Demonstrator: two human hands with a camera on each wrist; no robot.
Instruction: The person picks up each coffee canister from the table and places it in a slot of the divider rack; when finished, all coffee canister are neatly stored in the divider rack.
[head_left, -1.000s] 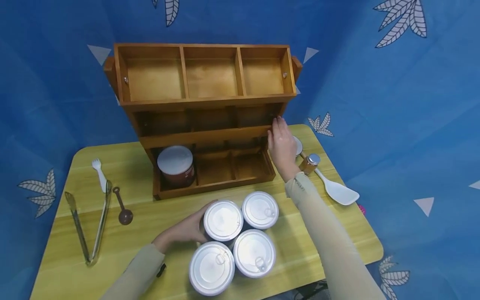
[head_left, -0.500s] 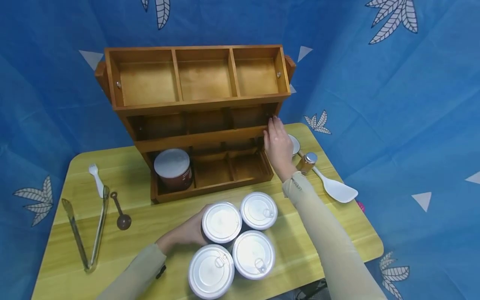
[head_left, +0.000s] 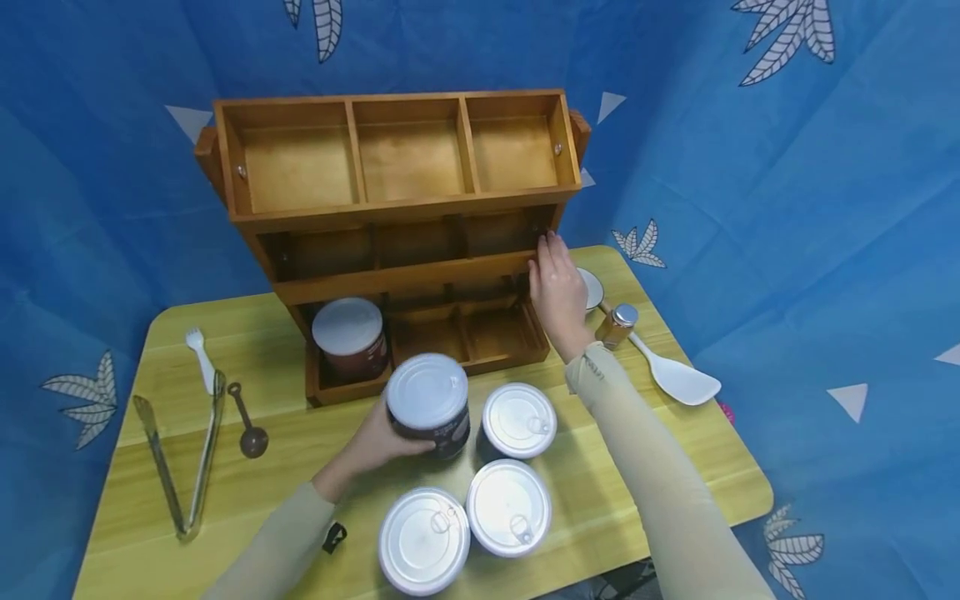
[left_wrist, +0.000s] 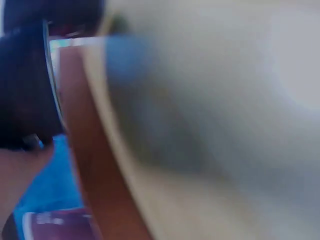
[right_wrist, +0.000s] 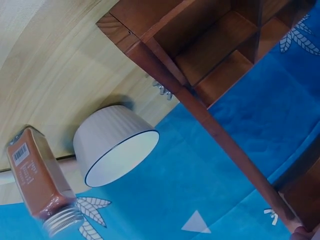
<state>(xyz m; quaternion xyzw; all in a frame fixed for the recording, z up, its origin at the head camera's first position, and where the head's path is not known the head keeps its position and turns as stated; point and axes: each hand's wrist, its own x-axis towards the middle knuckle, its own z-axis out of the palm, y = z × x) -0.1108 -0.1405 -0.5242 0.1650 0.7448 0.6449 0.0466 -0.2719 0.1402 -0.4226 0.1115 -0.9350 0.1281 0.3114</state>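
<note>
My left hand (head_left: 378,442) grips a dark can (head_left: 427,400) with a pale plastic lid, its thumb across the near side. The can is tipped a little and overlaps the front edge of the wooden rack (head_left: 427,372) in the head view. In the left wrist view the dark can (left_wrist: 25,85) fills the left edge, beside a thumb (left_wrist: 20,172). My right hand (head_left: 557,287) rests with straight fingers on the rack's right side. A brown can (head_left: 350,337) stands in the bottom left compartment. Several compartments divide the rack's three tiers.
Three lidded cans (head_left: 423,542) stand in front. Tongs (head_left: 183,467), a white fork (head_left: 201,358) and a brown scoop (head_left: 251,433) lie left. On the right are a spice jar (head_left: 617,327), a white spatula (head_left: 681,382) and a white bowl (right_wrist: 115,145).
The left hand has moved the dark can out of the group of cans, up and toward the rack, slightly left. The right hand stays on the rack's side.
</note>
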